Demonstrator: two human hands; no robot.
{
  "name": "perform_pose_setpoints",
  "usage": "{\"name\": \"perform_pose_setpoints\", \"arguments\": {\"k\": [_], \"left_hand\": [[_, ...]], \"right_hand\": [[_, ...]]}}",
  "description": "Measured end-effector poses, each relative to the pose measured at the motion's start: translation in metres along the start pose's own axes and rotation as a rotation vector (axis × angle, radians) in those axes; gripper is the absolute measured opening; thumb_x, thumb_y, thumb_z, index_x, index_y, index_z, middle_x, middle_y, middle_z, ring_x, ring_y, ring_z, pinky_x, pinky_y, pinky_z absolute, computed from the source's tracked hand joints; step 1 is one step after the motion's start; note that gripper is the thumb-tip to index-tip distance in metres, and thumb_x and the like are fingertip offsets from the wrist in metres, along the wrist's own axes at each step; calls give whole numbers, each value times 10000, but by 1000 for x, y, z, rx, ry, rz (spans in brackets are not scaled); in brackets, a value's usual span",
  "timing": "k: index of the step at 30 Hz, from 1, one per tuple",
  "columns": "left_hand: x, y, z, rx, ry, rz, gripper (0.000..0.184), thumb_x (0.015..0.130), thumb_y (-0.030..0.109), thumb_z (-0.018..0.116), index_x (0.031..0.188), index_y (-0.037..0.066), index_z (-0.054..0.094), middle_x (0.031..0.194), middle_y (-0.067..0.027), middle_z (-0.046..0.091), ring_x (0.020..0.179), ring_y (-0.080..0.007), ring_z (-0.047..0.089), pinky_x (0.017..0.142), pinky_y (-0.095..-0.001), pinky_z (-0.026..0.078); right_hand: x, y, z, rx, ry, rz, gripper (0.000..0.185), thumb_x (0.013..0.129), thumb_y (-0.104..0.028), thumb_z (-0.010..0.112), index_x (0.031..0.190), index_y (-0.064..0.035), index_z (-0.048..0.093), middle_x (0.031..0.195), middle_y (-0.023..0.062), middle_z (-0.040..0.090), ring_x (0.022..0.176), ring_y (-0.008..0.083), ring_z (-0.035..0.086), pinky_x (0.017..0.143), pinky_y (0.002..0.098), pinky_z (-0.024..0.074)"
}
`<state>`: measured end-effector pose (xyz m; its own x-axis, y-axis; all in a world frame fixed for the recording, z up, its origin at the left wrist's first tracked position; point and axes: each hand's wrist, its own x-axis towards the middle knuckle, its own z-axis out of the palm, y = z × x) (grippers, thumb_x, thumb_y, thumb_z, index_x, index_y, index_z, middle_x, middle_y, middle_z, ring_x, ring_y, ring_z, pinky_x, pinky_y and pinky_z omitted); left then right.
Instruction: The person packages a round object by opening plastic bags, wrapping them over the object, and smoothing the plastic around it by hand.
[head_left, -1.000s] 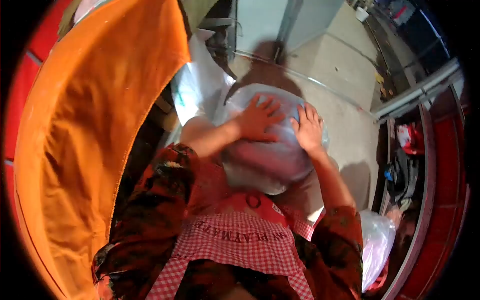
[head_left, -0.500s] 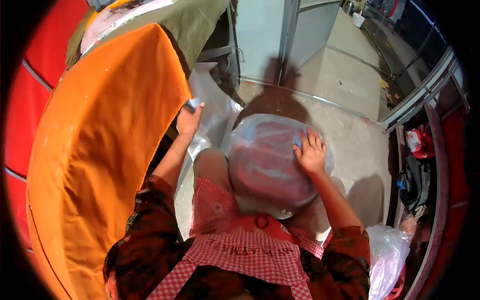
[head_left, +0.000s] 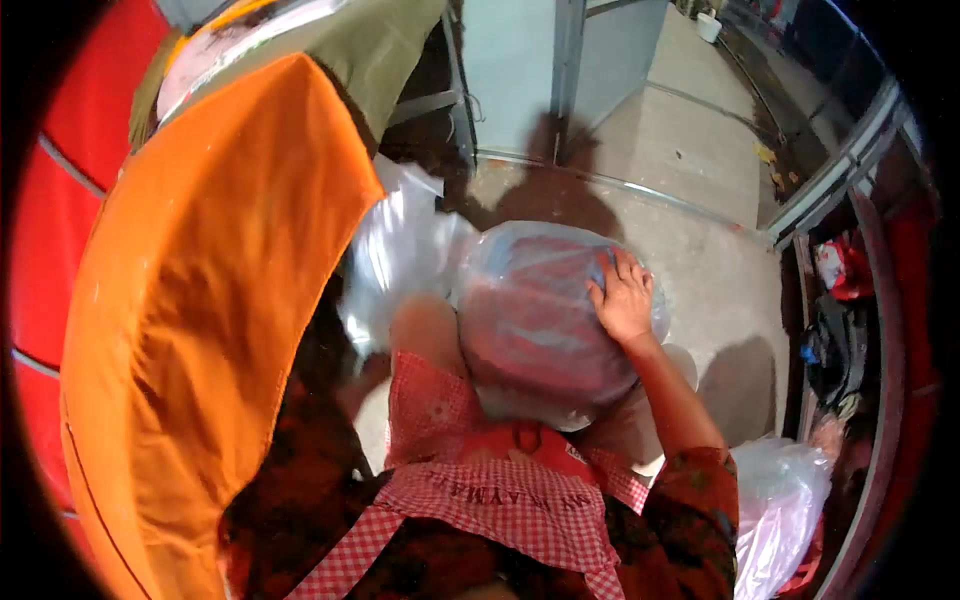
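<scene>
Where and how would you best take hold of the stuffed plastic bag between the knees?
Probably by its two rounded sides, one hand on each, coming from above: the stuffed plastic bag bulges wide, and no handle shows. The right hand rests on its upper right.

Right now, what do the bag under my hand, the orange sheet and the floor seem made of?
The bag: likely thin, cloudy plastic, slightly glossy; reddish contents show through. The orange sheet: probably woven fabric, smooth; it falls in soft creases, with a seemingly stitched edge. The floor: perhaps concrete, matt and pale, judging by its flat, dull surface.
</scene>
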<state>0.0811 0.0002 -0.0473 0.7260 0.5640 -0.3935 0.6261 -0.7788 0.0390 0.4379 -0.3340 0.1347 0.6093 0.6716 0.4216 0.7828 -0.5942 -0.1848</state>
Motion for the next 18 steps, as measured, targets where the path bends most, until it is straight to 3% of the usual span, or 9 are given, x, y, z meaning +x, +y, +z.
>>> {"name": "perform_pose_setpoints", "arguments": {"k": [4, 8, 10, 13, 15, 16, 17, 18], "left_hand": [[-118, 60, 95, -311, -292, -42, 187, 888, 188, 599, 767, 52, 554, 695, -89, 562, 664, -264, 537, 573, -418, 413], [-176, 43, 109, -440, -301, -196, 209, 878, 168, 614, 720, 58, 532, 670, -40, 520, 648, -194, 495, 572, -365, 391], [-193, 11, 103, -491, -193, -331, 225, 873, 158, 622, 697, 61, 521, 658, -16, 499, 641, -158, 474, 571, -339, 380], [-186, -14, 39, -763, 232, -474, 253, 866, 143, 633, 662, 66, 505, 639, 21, 468, 629, -105, 443, 570, -299, 363], [-182, 0, -36, -1156, 507, -346, 274, 861, 134, 640, 638, 69, 495, 627, 46, 447, 621, -70, 422, 569, -273, 352], [-191, 13, -78, -1459, 538, -210, 272, 864, 122, 644, 643, 75, 492, 640, 63, 438, 622, -45, 404, 572, -244, 339], [-200, 39, -121, -1569, 649, 5, 272, 870, 128, 638, 647, 75, 492, 647, 74, 442, 630, -23, 383, 583, -217, 327], [-210, 59, -155, -1507, 687, 29, 245, 863, 95, 639, 657, 64, 510, 652, 71, 447, 615, -34, 392, 573, -223, 333]], "right_hand": [[-2, 0, -3, 8, -9, 18, 473, 841, -315, 652, 1252, -93, 580, 1391, 112, 470, 1302, 309, 400, 1037, 501, 314], [-1, -2, -2, 3, -19, 0, 465, 844, -319, 648, 1250, -103, 581, 1387, 95, 474, 1294, 306, 407, 1036, 499, 318], [-2, 0, 0, 0, -14, -8, 463, 845, -323, 648, 1249, -107, 580, 1383, 83, 479, 1285, 304, 419, 1032, 495, 324], [-2, 4, 6, 47, -28, 7, 462, 848, -358, 641, 1247, -129, 595, 1403, 91, 467, 1330, 306, 381, 1040, 572, 311], [-2, 4, 5, 47, -49, 17, 469, 852, -363, 638, 1254, -126, 587, 1404, 88, 467, 1327, 303, 387, 1059, 535, 302], [-2, 3, 3, 28, -55, 22, 473, 857, -358, 636, 1260, -117, 578, 1409, 85, 464, 1320, 299, 392, 1062, 511, 304], [-1, 2, 1, 8, -61, 24, 476, 862, -353, 634, 1266, -109, 569, 1414, 81, 461, 1314, 295, 397, 1065, 486, 305], [-1, 3, 0, 2, -73, 20, 482, 863, -362, 635, 1263, -102, 573, 1411, 86, 467, 1305, 305, 408, 1064, 483, 313]]}}
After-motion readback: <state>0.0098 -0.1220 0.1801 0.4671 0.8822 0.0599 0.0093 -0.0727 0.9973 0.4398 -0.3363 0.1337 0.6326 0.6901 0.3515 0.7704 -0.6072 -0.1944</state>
